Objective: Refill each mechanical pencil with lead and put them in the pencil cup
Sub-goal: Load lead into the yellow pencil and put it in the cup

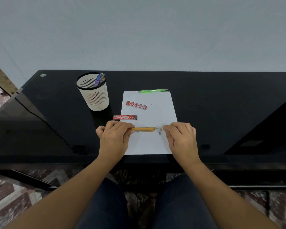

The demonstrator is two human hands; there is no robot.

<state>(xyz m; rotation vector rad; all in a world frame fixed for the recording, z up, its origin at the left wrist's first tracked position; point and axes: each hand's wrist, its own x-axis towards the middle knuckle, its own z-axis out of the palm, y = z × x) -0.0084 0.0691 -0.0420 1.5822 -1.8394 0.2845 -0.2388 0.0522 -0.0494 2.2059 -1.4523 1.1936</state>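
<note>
My left hand grips an orange mechanical pencil, held level above a white sheet of paper. My right hand pinches a thin lead at the pencil's open right end. A small grey cap and a small blue piece lie on the paper under the pencil. A green mechanical pencil lies at the paper's far edge. Two red lead boxes rest nearby, one on the paper, the other at its left edge. The white slotted pencil cup holds several pencils.
Everything rests on a black glossy table against a pale wall. A dark cable runs across the table's left part. My knees in dark trousers show below the front edge, over a patterned floor.
</note>
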